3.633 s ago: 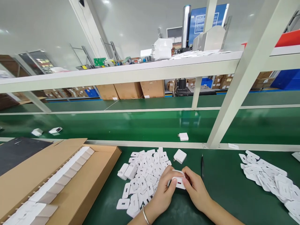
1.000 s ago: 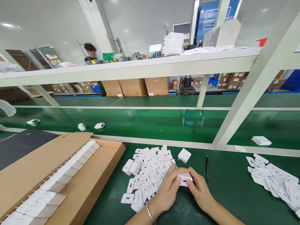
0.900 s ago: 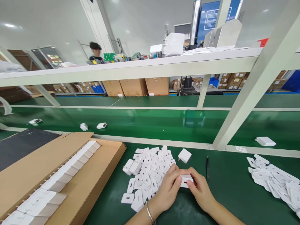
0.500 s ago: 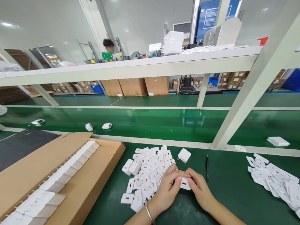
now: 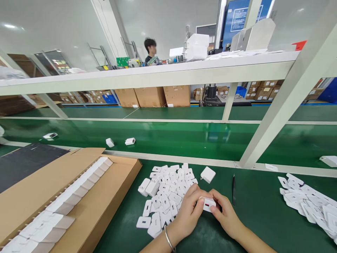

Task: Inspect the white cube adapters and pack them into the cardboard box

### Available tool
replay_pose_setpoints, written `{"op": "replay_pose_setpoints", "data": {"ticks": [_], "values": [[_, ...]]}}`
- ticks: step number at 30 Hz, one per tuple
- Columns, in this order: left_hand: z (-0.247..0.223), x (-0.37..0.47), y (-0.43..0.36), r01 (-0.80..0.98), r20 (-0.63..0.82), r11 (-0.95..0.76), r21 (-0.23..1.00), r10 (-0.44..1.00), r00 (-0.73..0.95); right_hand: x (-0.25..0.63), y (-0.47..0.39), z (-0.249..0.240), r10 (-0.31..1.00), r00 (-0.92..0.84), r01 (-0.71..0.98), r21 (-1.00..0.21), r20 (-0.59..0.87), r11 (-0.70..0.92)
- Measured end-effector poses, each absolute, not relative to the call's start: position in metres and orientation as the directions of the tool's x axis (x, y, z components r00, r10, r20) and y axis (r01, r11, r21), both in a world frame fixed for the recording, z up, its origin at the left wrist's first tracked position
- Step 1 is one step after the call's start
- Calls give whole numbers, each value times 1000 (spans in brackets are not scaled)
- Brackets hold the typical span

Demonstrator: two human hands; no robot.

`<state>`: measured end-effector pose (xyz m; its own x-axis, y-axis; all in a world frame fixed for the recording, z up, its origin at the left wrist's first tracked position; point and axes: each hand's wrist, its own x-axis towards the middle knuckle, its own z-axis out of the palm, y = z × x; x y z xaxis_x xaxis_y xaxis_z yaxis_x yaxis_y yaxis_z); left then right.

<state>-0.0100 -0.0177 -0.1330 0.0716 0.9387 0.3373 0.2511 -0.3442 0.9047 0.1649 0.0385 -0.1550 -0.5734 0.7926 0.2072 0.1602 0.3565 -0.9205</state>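
Observation:
Between both hands is a white USB charger (image 5: 209, 203), its end face with a red port turned towards me. My left hand (image 5: 191, 203) grips it from the left with thumb and fingers. From the other side my right hand (image 5: 223, 207) closes on it, thumb at the lower right corner. A heap of white slotted cover plates (image 5: 164, 196) lies just left of my hands, with two white chargers (image 5: 152, 188) at its left edge. Beyond my hands rests another white charger (image 5: 208, 174), and black tweezers (image 5: 233, 189) lie to the right.
A cardboard tray (image 5: 116, 196) with a row of white chargers (image 5: 86, 181) stands on the left. More white pieces (image 5: 310, 198) are piled far right. Behind a low rail, a green conveyor belt (image 5: 168, 137) carries several chargers. A slanted post (image 5: 276, 91) supports the shelf (image 5: 147, 75); a person (image 5: 150, 49) is beyond.
The chargers on the belt have shifted to the right. The held charger is tilted slightly, showing more of its top. The person in the background has moved right and into fuller view.

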Motion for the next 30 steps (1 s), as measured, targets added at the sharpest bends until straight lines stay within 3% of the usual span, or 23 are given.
{"op": "replay_pose_setpoints", "data": {"ticks": [9, 22, 26, 30], "values": [[-133, -11, -18, 249, 354, -366, 897, 931, 93, 166, 37, -154, 795, -563, 235, -879, 226, 416], [-130, -12, -19, 262, 373, -385, 885, 923, 97, 165, 36, -160, 763, -607, 151, -910, 223, 386], [-130, -12, -19, 210, 282, -292, 933, 956, 79, 165, 36, -158, 792, -573, 164, -918, 208, 360], [-132, -13, -18, 66, 88, -87, 994, 996, -15, 164, 31, -156, 765, -580, 144, -889, 281, 435]]}}
